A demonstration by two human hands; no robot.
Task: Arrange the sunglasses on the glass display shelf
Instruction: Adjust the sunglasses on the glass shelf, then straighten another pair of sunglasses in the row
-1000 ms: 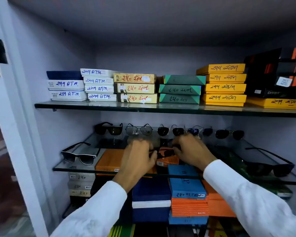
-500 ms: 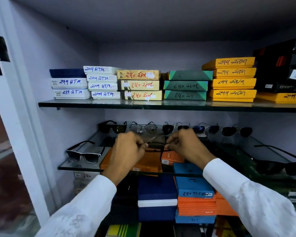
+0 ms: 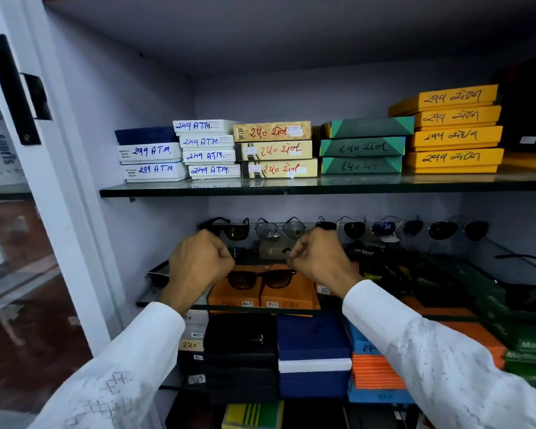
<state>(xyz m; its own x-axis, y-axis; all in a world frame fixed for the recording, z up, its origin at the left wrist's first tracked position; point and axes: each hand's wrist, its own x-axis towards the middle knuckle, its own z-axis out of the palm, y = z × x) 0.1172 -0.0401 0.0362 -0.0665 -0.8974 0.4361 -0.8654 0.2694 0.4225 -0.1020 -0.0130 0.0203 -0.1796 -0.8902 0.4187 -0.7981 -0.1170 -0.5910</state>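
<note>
Head view: left hand [image 3: 198, 261] and right hand [image 3: 319, 263], fingers curled shut, pinch the brown sunglasses [image 3: 260, 278] by their temples above the glass display shelf [image 3: 174, 300], in front of the back row — probably placing; next, lower them level.

sunglasses [image 3: 260, 278] brn lens, blk frame | boxes [image 3: 262, 297] orng | sleeves [image 3: 415, 342] wht, embroidered

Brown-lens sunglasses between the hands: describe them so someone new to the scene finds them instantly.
Find the lower glass shelf, under the one stacked with labelled boxes. At its front, the left hand and right hand pinch the brown-lens sunglasses, over orange boxes. Unlike the back-row sunglasses, these are held.
</note>
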